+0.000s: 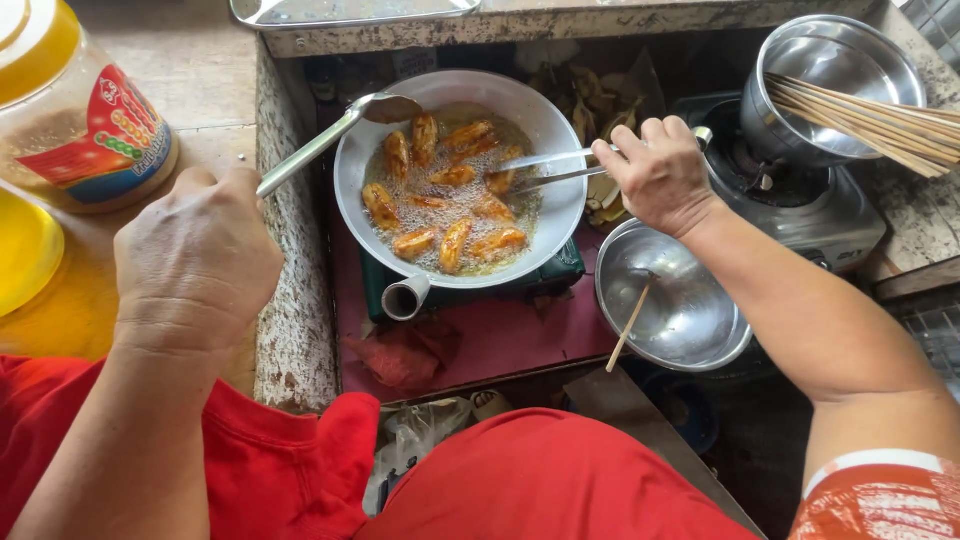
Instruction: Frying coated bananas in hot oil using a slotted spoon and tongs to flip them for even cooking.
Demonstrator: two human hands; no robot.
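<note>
Standing at the far left, a large plastic jar with a yellow lid and a red label is seen on a worn wooden counter, with a yellow lid or dish just beside it. The left hand is closed in a fist around the handle of a long metal ladle, whose bowl is rested on the rim of the pan. A rough concrete ledge is set between the counter and the cooking well. The pale round frying pan is placed on a small green stove over a dark red surface; it is filled with bubbling oil in which about a dozen golden-brown, oblong fried pieces are floated, glossy and darker at the edges. Metal tongs are gripped in the closed right hand, their tips dipped among the pieces at the pan's right side. A steel bowl holding one wooden stick is set just right of the pan. Farther right, a second steel bowl is seated on a grey gas burner, with a bundle of bamboo skewers laid across it.
</note>
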